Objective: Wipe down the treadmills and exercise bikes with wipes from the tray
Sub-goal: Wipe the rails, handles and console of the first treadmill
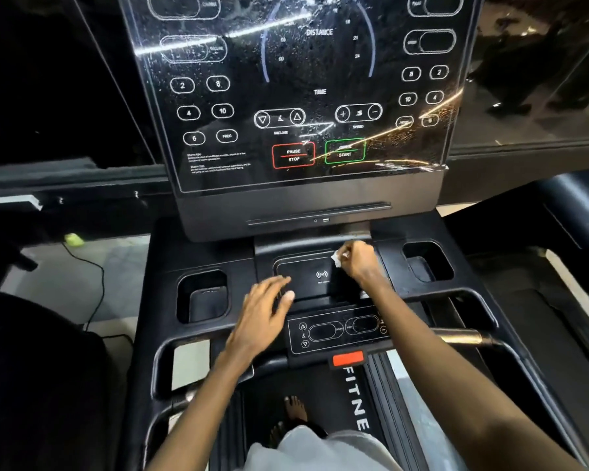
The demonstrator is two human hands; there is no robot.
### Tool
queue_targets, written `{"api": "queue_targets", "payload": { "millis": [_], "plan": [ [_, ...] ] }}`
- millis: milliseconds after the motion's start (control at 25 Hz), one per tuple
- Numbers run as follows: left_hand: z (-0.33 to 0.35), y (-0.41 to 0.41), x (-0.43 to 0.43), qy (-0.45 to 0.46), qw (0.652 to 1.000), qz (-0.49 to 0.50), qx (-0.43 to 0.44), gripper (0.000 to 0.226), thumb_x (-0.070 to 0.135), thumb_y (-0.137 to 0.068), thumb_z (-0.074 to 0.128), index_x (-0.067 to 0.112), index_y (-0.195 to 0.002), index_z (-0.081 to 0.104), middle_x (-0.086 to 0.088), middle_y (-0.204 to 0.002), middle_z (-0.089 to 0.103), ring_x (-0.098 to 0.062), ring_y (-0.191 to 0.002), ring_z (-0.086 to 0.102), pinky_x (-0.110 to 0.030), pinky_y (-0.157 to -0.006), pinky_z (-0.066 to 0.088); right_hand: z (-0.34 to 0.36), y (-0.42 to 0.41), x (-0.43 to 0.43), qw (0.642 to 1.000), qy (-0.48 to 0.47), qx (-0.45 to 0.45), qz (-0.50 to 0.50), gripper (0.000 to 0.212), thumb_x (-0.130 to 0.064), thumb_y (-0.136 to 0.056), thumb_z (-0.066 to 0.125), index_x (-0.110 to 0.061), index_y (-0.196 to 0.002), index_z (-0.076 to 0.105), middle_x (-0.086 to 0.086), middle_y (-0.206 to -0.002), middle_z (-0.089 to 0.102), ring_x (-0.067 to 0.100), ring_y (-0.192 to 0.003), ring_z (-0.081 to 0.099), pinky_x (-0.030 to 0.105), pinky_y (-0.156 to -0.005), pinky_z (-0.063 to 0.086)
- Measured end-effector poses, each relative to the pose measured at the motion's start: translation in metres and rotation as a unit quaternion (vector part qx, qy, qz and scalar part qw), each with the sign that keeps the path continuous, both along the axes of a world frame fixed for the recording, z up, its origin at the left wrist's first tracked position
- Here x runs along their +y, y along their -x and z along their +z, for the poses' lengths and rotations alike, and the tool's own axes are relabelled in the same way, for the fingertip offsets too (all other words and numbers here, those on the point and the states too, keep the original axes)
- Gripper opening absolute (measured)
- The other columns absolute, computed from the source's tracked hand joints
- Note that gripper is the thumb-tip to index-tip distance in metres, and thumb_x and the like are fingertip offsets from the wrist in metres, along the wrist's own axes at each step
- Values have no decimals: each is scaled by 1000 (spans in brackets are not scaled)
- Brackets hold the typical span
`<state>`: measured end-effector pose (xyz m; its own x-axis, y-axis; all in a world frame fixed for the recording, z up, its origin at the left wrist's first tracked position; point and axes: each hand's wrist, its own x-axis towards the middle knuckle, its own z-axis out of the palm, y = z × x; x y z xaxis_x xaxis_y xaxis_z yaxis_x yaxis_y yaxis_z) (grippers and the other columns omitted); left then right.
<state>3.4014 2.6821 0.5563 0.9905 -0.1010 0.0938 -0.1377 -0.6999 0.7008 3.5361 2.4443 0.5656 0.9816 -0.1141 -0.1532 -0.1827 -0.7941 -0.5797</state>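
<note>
On the treadmill point(218, 253), at the far right corner of the charging pad point(308, 277), the right hand point(357, 261) has its fingers curled round a small white wipe point(336, 259). A crumpled bit of the wipe pokes out on the fist's left side, against or just above the pad's edge; which of the two I cannot tell. The left hand point(262, 311) is flat and holds nothing, fingers straight and slightly spread, their tips at the pad's near left corner. Whether they touch the surface is unclear.

Above the pad the screen point(303, 90) stands tilted back, speckled with droplets and crossed by streaks of reflected light. It shows PAUSE/STOP in a red box beside START in a green one.

A left cup holder point(203, 297) and a right cup holder point(427, 261) are sunk into the deck on either side of the pad. Just nearer the person lies a small panel point(337, 331) with arrow buttons, and a red clip point(348, 358) sits at its near edge. Below that the belt point(320, 385) carries the white letters FITNE, and a bare foot point(295, 407) stands on it.

Left of the treadmill, a green ball point(74, 239) lies on the pale floor, with a thin black cable point(96, 283) running from it.
</note>
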Motion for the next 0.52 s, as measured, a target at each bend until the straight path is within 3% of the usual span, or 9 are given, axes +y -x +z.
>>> {"api": "queue_targets", "payload": {
  "millis": [120, 280, 360, 440, 520],
  "plan": [
    [-8, 21, -11, -5, 998, -60, 19, 64, 64, -99, 30, 24, -143, 54, 8, -138, 56, -6, -130, 44, -38, -115, 32, 3, 5, 43, 994, 15, 19, 108, 12, -4, -84, 65, -8, -89, 76, 7, -90, 74, 15, -87, 67, 15, -70, 40],
    [-15, 34, -13, -8, 998, -64, 20, 49, 50, -104, 40, 24, -144, 53, 6, -136, 59, -9, -127, 48, -37, -113, 35, -8, 26, 98, 956, 42, 15, 290, 17, 0, -84, 62, -7, -92, 76, 9, -99, 72, 22, -91, 67, 19, -76, 41],
    [-17, 41, -6, -13, 998, -52, 22, 50, 51, -105, 37, 26, -147, 48, 7, -139, 58, -9, -129, 47, -33, -114, 33, -8, 25, 103, 957, 41, -19, 288, 18, -1, -85, 62, -8, -90, 77, 8, -99, 75, 20, -89, 69, 19, -78, 44],
    [-24, 49, 4, -24, 999, -26, 33, 62, 63, -101, 28, 27, -149, 45, 6, -141, 57, -11, -131, 47, -32, -114, 31, -10, 23, 101, 975, 2, -26, 222, 17, -2, -86, 63, -9, -90, 78, 6, -97, 77, 8, -78, 67, 17, -77, 48],
    [-33, 60, 15, -31, 998, -3, 63, 77, 74, -96, 18, 27, -151, 41, 2, -146, 53, -16, -136, 46, -36, -116, 33, -6, 28, 109, 972, -10, -16, 233, 15, -1, -86, 64, -5, -90, 77, 7, -96, 75, 0, -74, 65, 9, -71, 41]
  ]
}}
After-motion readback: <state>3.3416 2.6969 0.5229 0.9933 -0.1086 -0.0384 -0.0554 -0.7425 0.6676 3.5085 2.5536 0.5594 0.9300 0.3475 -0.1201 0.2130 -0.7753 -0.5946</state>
